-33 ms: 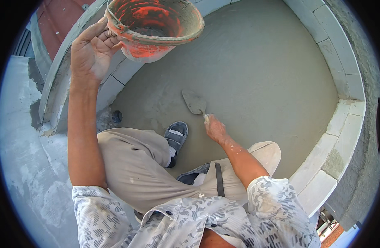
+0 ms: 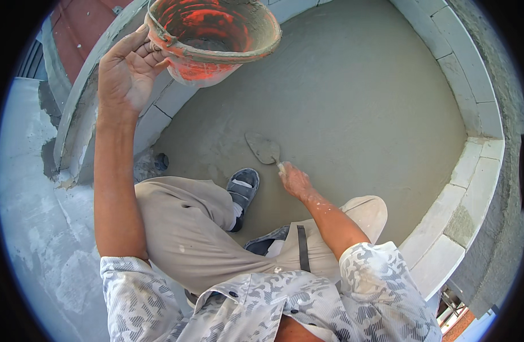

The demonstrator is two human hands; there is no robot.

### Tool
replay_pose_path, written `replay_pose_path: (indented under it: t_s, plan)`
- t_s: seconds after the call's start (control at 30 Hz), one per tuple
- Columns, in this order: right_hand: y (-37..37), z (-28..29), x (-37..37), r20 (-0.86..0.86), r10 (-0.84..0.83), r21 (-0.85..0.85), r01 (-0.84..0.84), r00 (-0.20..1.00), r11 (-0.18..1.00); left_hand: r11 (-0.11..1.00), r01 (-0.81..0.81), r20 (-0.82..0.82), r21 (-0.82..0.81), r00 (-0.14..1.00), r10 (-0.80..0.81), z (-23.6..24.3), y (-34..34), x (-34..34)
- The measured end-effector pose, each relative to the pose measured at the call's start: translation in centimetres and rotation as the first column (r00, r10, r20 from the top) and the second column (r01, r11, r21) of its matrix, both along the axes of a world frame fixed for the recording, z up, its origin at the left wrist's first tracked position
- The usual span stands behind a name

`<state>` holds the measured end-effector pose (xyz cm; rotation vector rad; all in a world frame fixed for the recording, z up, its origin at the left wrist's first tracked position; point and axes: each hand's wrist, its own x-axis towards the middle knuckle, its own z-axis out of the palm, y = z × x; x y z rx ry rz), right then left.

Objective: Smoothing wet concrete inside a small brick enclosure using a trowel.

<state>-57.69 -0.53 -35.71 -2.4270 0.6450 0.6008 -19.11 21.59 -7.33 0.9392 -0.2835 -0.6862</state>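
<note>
My left hand [image 2: 126, 74] is raised at the upper left, its fingers closed on the rim side of an orange bucket [image 2: 207, 34]. Grey mortar coats the bucket's rim and inner wall, and a wire handle hangs at its left. The bucket is tilted, so I see into it; a little grey residue lies at the bottom. Lower down, my right hand [image 2: 296, 182] is wrapped round the handle of a pointed trowel [image 2: 264, 149]. The trowel's blade, smeared grey, lies flat at or just over the smooth grey mortar floor [image 2: 342, 97]; I cannot tell whether they touch.
A low curved wall of pale blocks [image 2: 464, 74] rings the mortar floor. At the left, a round dark hole [image 2: 161, 161] sits by the wall's base. My sandalled foot [image 2: 243, 191] stands on the floor. A pale concrete surface [image 2: 36, 199] lies beyond the wall at left.
My right hand and the trowel have shifted slightly left and nearer to me. My left hand and the bucket have barely moved.
</note>
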Motion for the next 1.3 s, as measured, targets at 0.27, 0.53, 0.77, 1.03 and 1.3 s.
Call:
replay_pose_path:
  t_s: [0.27, 0.53, 0.77, 1.03, 1.3]
  plan:
    - [-6.9, 0.9, -0.7, 0.077, -0.433, -0.114, 0.439, 0.898, 0.891, 1.0, -0.023, 0.003, 0.016, 1.0, 0.023, 0.1, -0.9, 0.0]
    - [-1.1, -0.1, -3.5, -0.124, 0.103, 0.04, -0.098, 0.987, 0.994, 0.999, -0.013, -0.002, 0.033, 1.0, 0.013, 0.8, -3.3, -0.6]
    - [-8.9, 1.4, -3.5, 0.068, -0.736, -0.12, 0.738, 0.674, 0.664, 0.999, 0.041, 0.036, 0.032, 0.998, -0.043, 0.7, -5.4, -0.4]
    - [-6.3, -0.7, -4.7, -0.001, -0.493, -0.103, 0.49, 0.87, 0.865, 0.998, 0.05, 0.017, 0.032, 0.999, -0.05, 0.6, -6.6, -1.0]
    - [-5.4, 0.7, -2.3, 0.115, -0.435, -0.067, 0.444, 0.893, 0.893, 0.999, 0.048, -0.004, 0.024, 0.999, -0.048, 0.3, -7.6, -1.6]
